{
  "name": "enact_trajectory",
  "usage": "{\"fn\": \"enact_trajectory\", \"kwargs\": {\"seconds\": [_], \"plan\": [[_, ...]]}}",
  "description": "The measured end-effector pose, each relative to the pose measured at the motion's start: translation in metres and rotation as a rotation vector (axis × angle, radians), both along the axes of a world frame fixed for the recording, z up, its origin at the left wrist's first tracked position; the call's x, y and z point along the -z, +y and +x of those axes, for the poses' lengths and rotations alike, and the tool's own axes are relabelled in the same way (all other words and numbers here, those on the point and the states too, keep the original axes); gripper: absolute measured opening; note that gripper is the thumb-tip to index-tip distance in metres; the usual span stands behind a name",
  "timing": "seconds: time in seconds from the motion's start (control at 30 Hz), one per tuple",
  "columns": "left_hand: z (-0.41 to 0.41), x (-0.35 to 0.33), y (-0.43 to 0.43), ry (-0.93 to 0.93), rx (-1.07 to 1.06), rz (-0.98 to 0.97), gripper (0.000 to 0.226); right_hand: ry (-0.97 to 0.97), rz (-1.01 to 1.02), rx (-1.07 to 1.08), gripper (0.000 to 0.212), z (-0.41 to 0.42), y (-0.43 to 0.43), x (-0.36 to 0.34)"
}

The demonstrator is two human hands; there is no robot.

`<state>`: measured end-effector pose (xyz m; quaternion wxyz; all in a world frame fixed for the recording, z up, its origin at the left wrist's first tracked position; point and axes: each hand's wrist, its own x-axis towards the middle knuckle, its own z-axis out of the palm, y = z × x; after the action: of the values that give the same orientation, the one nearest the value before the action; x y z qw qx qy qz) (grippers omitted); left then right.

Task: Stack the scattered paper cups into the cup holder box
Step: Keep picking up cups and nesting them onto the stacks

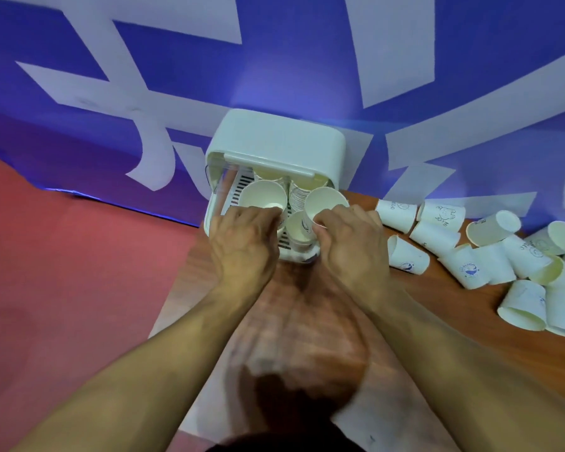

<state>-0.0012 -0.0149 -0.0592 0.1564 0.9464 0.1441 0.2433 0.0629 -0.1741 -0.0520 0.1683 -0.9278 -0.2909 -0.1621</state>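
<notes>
Paper cups (490,256) lie scattered on their sides in a loose heap at the right of the frame, several touching or overlapping, some showing small blue prints. Left of the heap, at the centre of the frame, we see the white cup holder box (216,236) standing at the far edge of the table (421,288), its lid (274,138) raised over the back half. Under the lid we make out stacks (302,190) of nested cups, partly hidden.

At the open front sit three cups with mouths facing us. Our left hand (242,243) curls its fingers over the near rim of the left cup (261,197) and grips it. Our right hand (353,243) does the same with the right cup (327,200), which tilts slightly over the box's right wall. The hands are apart, and a third cup (299,226) stands lower down between them.

Beyond the table, a blue banner (177,76) with large white characters fills the upper frame, and a red floor (62,256) shows at the left.
</notes>
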Motion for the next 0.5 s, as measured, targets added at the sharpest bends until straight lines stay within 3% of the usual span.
{"fn": "enact_trajectory", "kwargs": {"seconds": [0.27,0.5], "plan": [[0.014,0.028,0.024,-0.001,0.051,-0.047,0.006,0.036,-0.124,-0.032,0.004,0.013,0.022,0.037],[0.024,0.051,0.027,0.15,0.113,-0.076,0.01,0.245,-0.278,-0.095,0.013,0.028,0.035,0.065]]}}
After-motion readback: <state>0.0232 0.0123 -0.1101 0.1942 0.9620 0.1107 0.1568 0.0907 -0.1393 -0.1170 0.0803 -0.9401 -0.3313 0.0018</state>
